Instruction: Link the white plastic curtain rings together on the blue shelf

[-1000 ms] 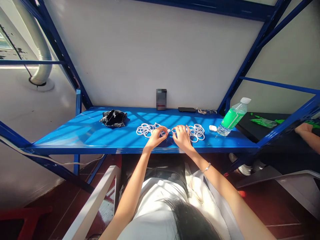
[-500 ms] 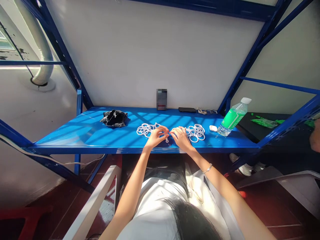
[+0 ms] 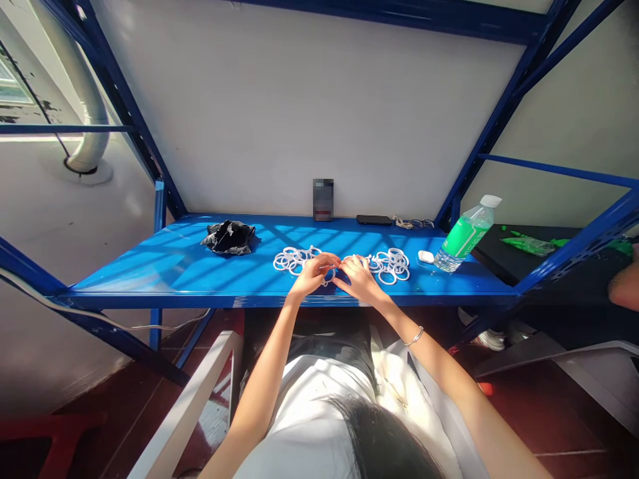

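Note:
My left hand (image 3: 315, 273) is closed, its fingertips pinching a white plastic ring (image 3: 328, 277) that shows below the fingers. My right hand (image 3: 358, 276) meets it from the other side, thumb and fingers curled at the same spot; what lies between those fingertips is too small to make out. Left of my left hand lies a pile of white rings (image 3: 287, 259) on the blue table (image 3: 210, 279). A second pile of white rings (image 3: 394, 265) lies just right of my right hand.
A crumpled black plastic bag (image 3: 229, 237) stands open at the left. Along the back are a dark upright box (image 3: 323, 199), a black phone (image 3: 374, 219) and a coiled cable (image 3: 412, 223). A water bottle (image 3: 462, 236) and a small white case (image 3: 426, 257) stand at the right.
Both hands stay at the front middle of the table, with their fingers slightly shifted. A ring now shows below the left fingers. A person's arm at the far right has moved a little.

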### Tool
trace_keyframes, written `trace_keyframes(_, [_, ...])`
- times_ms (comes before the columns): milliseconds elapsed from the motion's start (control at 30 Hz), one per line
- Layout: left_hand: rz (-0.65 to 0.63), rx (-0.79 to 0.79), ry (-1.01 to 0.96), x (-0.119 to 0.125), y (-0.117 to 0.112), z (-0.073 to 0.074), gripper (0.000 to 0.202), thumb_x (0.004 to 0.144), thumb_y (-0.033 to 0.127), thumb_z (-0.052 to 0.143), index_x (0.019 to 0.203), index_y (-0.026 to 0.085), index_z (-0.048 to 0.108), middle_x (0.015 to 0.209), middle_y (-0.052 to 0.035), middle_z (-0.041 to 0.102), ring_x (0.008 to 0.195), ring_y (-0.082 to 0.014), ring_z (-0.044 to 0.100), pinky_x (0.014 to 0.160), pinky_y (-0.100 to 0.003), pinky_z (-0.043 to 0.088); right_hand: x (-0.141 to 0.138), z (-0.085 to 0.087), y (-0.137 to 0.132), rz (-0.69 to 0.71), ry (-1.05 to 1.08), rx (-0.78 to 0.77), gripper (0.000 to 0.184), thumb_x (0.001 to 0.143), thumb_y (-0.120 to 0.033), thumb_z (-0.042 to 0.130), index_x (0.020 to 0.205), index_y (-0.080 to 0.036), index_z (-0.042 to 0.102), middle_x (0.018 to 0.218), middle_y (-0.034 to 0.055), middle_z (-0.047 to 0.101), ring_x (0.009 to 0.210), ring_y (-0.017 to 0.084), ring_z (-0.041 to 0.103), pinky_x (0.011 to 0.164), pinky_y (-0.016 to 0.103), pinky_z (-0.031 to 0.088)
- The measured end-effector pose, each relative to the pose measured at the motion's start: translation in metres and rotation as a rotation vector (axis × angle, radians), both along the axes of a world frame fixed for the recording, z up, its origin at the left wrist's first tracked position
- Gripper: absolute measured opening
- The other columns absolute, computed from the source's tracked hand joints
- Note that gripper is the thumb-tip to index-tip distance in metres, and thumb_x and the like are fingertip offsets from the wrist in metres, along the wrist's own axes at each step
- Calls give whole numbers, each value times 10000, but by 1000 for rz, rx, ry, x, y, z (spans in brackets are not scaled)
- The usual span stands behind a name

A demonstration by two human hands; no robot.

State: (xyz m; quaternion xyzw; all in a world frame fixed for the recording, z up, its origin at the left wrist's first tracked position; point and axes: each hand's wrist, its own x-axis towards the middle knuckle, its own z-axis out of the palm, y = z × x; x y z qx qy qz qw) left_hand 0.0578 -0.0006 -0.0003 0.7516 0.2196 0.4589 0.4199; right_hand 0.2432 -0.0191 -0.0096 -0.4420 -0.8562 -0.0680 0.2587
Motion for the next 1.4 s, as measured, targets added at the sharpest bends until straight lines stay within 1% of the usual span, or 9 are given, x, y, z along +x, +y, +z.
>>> trace_keyframes(100, [-41,-24,-30,-2,-2,2,202,806,193,488,964,168,610,1204,-113,589,1118,-217,590,966,-374,500,2,0,3,64,45,-45,288,956,-389,461,1101,-195,617,1124,98,642,1139,254,510,1038,465,316])
trace_keyframes(233, [-67,-32,-41,-3,-5,6,227,845,331,550,983,169,627,1243,-123,579,1144,-242,579,949,-365,509,4,5,6,151,199,-172,237,942,-354,488,967,-177,644,1055,88,660,1058,228,563,954,385,415])
trace_keyframes(400, [-74,-7,-72,-3,-4,5,308,887,427,539,1017,162,630,1226,-125,586,1129,-250,578,910,-361,522,6,11,5,124,435,-276,203,919,-363,505,915,-193,615,997,62,654,983,210,593,890,356,456])
trace_keyframes(500, [38,-15,-40,1,-3,3,337,892,454,538,1048,168,628,1142,-105,629,1040,-227,618,813,-310,537,7,11,2,84,532,-231,184,911,-374,516,877,-215,600,951,34,648,953,200,595,884,351,449])
trace_keyframes(633, [216,24,54,10,-4,-1,321,890,457,545,994,180,670,976,-64,694,902,-190,650,737,-256,512,4,10,-2,83,535,-126,198,921,-405,513,881,-234,606,902,26,643,918,201,592,863,356,456])
trace_keyframes(800, [297,47,-1,20,-3,-8,313,869,448,565,890,165,697,865,-69,707,805,-187,656,658,-251,504,1,8,-3,85,471,6,224,948,-404,477,862,-239,602,855,19,653,854,200,601,944,418,432])
trace_keyframes(933, [367,42,6,21,1,-12,312,831,461,599,788,164,686,781,-56,694,716,-170,638,622,-254,491,1,8,-3,74,466,41,218,953,-385,468,886,-233,608,876,25,665,831,196,614,919,409,461])
trace_keyframes(1167, [303,-238,-265,16,5,-11,409,748,558,647,799,153,650,709,-36,661,662,-159,620,584,-261,506,2,7,-6,92,391,106,271,917,-396,540,1134,-236,563,951,53,662,901,222,633,852,394,505])
trace_keyframes(1400, [252,-254,-301,17,5,-11,424,765,574,633,808,152,624,725,-36,653,656,-148,614,648,-295,528,3,-1,-1,56,411,243,177,943,-363,504,968,-230,618,878,37,689,840,209,652,891,398,499])
